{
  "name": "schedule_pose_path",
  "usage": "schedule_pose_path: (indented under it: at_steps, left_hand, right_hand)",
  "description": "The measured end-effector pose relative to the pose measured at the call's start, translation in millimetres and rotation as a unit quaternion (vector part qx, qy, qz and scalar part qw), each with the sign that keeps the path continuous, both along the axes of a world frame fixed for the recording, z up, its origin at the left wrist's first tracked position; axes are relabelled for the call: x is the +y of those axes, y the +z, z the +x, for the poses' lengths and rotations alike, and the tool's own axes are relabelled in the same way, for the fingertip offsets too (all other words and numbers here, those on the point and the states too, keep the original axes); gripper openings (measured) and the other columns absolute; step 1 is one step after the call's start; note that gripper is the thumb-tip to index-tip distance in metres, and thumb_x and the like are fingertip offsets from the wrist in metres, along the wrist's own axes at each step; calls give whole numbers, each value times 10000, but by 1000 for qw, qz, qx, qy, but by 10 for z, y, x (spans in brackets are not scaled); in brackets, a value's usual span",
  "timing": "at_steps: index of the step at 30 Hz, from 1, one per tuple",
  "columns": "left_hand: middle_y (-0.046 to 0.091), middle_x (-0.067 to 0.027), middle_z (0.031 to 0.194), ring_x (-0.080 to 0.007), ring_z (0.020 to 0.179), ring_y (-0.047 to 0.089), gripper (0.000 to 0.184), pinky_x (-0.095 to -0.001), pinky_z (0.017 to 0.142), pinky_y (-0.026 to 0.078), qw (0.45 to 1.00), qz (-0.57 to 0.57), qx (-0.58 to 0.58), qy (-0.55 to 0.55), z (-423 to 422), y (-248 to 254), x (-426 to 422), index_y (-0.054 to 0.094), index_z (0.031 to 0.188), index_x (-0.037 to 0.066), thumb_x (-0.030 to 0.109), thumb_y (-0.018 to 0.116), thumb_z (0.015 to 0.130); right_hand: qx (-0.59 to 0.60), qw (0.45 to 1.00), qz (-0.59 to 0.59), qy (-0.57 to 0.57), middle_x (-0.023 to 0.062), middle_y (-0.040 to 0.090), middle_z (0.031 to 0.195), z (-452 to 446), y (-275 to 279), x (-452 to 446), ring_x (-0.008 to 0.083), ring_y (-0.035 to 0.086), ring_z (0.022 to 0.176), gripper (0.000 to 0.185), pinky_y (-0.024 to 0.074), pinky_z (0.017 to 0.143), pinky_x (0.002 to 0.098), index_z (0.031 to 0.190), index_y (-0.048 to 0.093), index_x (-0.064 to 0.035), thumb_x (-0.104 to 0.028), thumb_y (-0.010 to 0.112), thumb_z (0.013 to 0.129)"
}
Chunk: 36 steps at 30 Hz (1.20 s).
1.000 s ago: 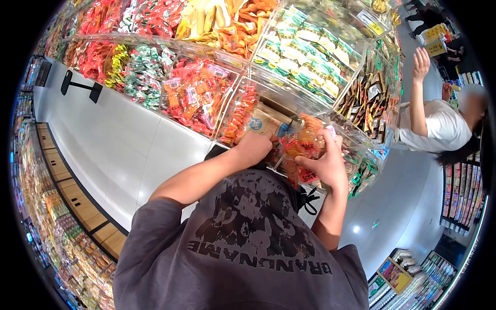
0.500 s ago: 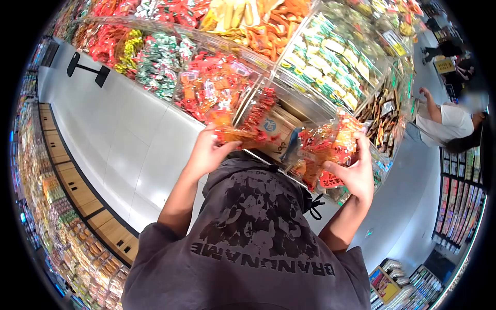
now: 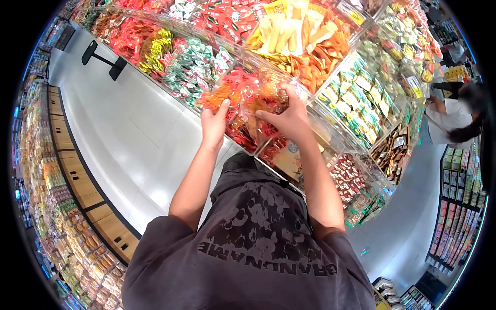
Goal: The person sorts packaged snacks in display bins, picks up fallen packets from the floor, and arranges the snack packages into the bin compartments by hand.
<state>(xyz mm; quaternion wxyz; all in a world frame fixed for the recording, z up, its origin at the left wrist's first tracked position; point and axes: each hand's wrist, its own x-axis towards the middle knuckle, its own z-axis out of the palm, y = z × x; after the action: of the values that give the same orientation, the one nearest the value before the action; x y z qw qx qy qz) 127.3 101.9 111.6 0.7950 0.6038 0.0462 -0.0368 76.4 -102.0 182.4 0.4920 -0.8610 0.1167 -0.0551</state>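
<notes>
Over a bin of red-and-orange snack packets [image 3: 241,85], both of my hands are close together. My left hand [image 3: 213,125] is closed on an orange snack packet [image 3: 221,96], thumb on top and most fingers hidden beneath. To its right, my right hand [image 3: 293,115] grips a clear snack bag [image 3: 273,86] with red print and brownish contents, pinched between thumb and curled fingers. The bags overlap others in the bin, so their edges are hard to separate.
Green-and-white packets [image 3: 194,70] fill the bin to the left. Orange and yellow packs [image 3: 310,33] lie behind. An open compartment holds a cardboard box [image 3: 290,161]. A person in a white top [image 3: 445,121] stands at the right. Shelves line the left side.
My right hand has moved left and forward with its bag, from above the cardboard box to the red packet bin. My left hand has shifted slightly forward. The view has turned.
</notes>
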Motion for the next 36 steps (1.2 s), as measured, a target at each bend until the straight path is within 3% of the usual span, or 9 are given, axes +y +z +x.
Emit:
schedule_pose_path:
  at_steps: [4,10,16,18,22,27,30,34,36]
  left_hand:
    - [709,-76,1153,-148,998,670,275,-308,888,521,994,100,31,-32,243,-316,-51,624,1241,-30,92,601,996]
    - [667,-179,1186,-212,1030,675,235,-359,896,514,988,143,-19,-61,206,-298,-34,627,1100,-75,121,619,972]
    - [244,-315,1456,-426,1364,291,562,-485,1151,239,846,486,-100,-196,153,-645,83,347,1422,-66,169,605,981]
    - [247,-309,1463,-422,1365,257,481,-458,1169,187,917,353,-173,-67,166,-630,48,462,1347,-86,252,560,1019]
    - [81,-309,1508,-399,1295,290,540,-464,1134,249,897,404,-170,-50,218,-506,136,448,1384,14,176,682,924]
    - [71,-295,1508,-378,1309,270,572,-461,1124,273,945,300,-119,-45,299,-499,173,460,1337,10,194,747,877]
    - [99,-271,1511,-382,1397,219,569,-416,1121,329,904,400,-145,-35,265,-460,193,421,1353,0,179,727,907]
    - [130,-192,1522,-271,1240,444,496,-345,985,452,922,375,-82,-47,304,-529,306,482,1317,20,192,725,921]
    - [226,-268,1480,-376,1314,340,436,-441,1073,350,926,361,-110,-30,331,-566,353,548,1184,0,235,758,884]
  right_hand:
    - [60,994,-82,-48,304,540,1166,135,-418,215,435,593,1100,777,509,931,445,1360,491,-75,-235,877,705]
    - [5,973,-213,-87,381,161,1447,82,-418,406,563,424,1234,817,448,1006,497,1411,492,-133,-210,891,702]
    - [-57,945,-295,-125,346,144,1475,0,-548,460,543,330,1325,908,387,1094,524,1441,480,-179,-266,933,658]
    - [-105,949,-255,-151,325,140,1474,-63,-638,416,538,300,1350,877,361,1125,515,1405,515,-179,-268,944,646]
    - [-130,942,-258,-169,311,206,1450,-225,-749,371,505,295,1353,742,350,1119,505,1293,601,-158,-254,949,645]
    - [-84,944,-280,-155,276,379,1310,-289,-647,366,443,402,1204,540,377,1006,510,1107,661,-118,-204,931,648]
    - [-64,949,-257,-170,247,419,1213,-299,-603,385,402,424,1128,469,392,931,477,1059,659,-98,-150,913,668]
    - [-47,969,-173,-171,176,444,1073,-301,-502,310,352,471,1052,274,423,886,406,918,662,-40,-31,851,721]
    - [-24,982,-112,-147,139,481,1012,-346,-462,231,303,517,957,211,471,796,364,850,657,-17,-28,838,742]
